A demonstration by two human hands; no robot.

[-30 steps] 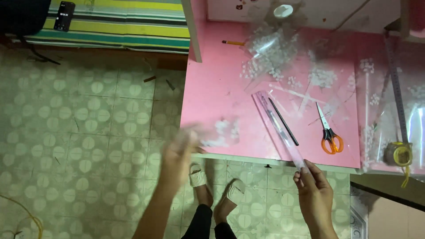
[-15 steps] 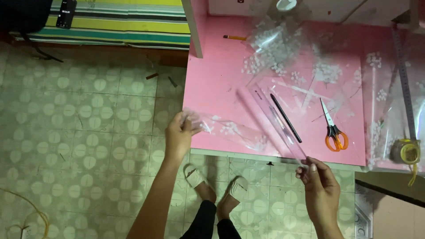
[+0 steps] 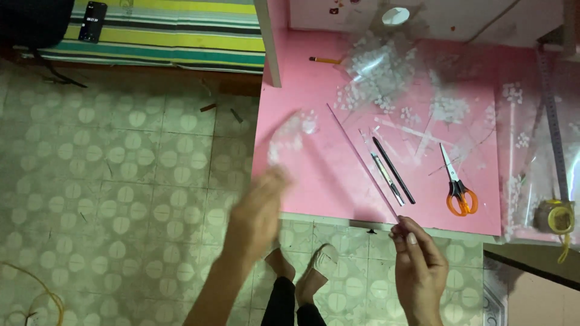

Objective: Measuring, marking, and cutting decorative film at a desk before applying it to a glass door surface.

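My right hand pinches the near corner of a clear plastic sheet printed with white dots, just past the front edge of the pink table. The sheet rises off the table, and its far corner curls in the air above the table's left side. My left hand is blurred with motion below that raised corner, at the table's left front edge; whether it grips the sheet is unclear. A black pen and a slim knife lie side by side beside the sheet.
Orange-handled scissors lie right of the pen. More dotted plastic sheets are heaped at the back. A metal ruler and a yellow tape roll are at the right. A striped mat and patterned tiles are at the left.
The plastic sheet has swung up off the table and its left corner has lifted higher. My left hand has dropped down and right, now blurred. My right hand has kept its pinch.
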